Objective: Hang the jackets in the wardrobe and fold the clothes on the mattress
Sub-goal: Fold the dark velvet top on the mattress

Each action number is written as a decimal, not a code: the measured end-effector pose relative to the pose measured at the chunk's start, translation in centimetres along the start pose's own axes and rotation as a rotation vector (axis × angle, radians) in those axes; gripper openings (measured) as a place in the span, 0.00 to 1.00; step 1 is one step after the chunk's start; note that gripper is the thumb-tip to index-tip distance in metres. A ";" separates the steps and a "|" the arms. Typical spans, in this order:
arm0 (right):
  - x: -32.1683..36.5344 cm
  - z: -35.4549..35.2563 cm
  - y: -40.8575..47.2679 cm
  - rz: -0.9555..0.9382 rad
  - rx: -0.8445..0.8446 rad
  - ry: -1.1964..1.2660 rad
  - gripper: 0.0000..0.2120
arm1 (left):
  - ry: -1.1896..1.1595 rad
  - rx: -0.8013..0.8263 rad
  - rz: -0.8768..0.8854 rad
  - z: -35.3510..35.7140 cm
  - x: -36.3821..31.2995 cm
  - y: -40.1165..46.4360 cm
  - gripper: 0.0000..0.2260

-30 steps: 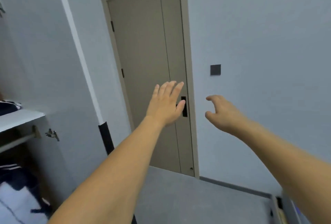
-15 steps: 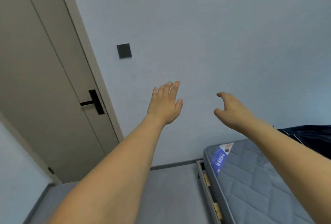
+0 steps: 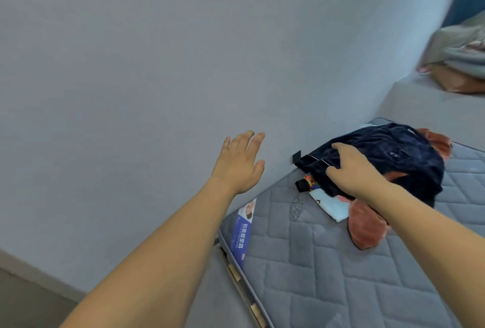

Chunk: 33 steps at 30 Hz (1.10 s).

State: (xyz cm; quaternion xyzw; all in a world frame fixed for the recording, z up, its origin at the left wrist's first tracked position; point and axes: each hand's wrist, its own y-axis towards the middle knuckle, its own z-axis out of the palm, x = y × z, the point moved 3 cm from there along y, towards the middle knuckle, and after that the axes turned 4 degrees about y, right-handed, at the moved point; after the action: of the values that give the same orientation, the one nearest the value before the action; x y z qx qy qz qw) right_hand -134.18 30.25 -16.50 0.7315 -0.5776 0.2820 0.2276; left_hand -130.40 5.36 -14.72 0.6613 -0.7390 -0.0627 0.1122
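Navy velvet garment (image 3: 388, 154) lies heaped on the grey quilted mattress (image 3: 328, 275) near its far edge by the wall (image 3: 157, 65); the right hand (image 3: 353, 170) sits on the near side of the heap, fingers curled over the piped hem, gripping it; rust-coloured cloth (image 3: 367, 225) and a pale blue piece (image 3: 332, 205) poke out beneath; the left hand (image 3: 240, 162) hangs in the air beyond the mattress corner, fingers spread, holding nothing.
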 end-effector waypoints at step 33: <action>-58.7 34.6 37.8 0.127 -0.385 -0.527 0.32 | -0.396 0.041 0.214 76.3 -13.6 36.8 0.29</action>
State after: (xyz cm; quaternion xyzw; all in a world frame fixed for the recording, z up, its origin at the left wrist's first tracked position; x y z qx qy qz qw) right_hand -176.04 40.89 -81.41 0.6852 -0.7039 -0.0179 0.1863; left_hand -183.43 18.94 -80.72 0.5559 -0.8138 -0.1639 -0.0426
